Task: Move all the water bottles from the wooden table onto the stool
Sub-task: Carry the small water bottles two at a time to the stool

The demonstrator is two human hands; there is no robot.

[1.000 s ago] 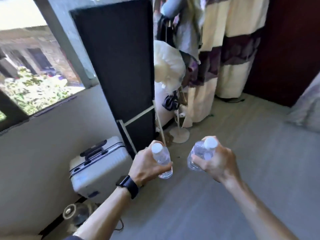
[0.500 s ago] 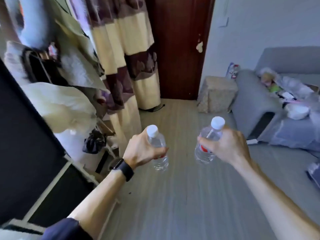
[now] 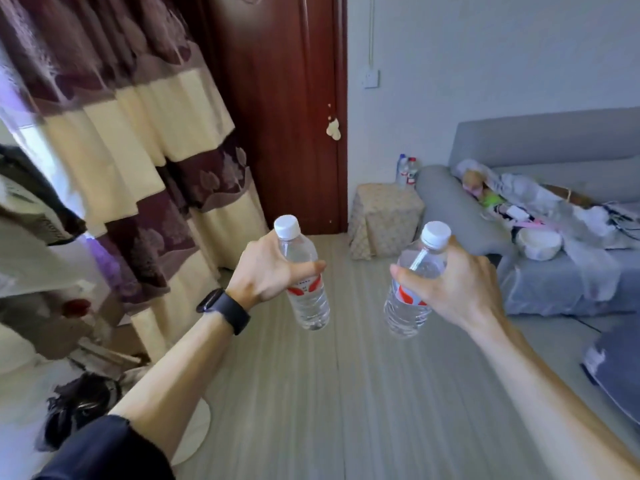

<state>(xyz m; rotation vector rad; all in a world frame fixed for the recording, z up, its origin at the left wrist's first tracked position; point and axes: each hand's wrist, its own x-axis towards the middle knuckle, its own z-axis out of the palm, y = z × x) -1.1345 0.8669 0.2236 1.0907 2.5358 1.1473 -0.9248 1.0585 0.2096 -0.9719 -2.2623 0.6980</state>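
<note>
My left hand grips a clear water bottle with a white cap and a red-and-white label, held upright over the floor. My right hand grips a second bottle of the same kind, tilted slightly to the right. Ahead, a stool under a beige patterned cover stands against the wall beside the sofa arm. Two more bottles stand at its back edge. The wooden table is out of view.
A grey sofa piled with clothes fills the right side. A dark red door is behind the stool. Striped curtains and a cluttered rack line the left. Bare striped floor runs between me and the stool.
The view has swung right from the window and suitcase toward the door, stool and sofa. The stool now appears closer. Both hands still hold their bottles out in front.
</note>
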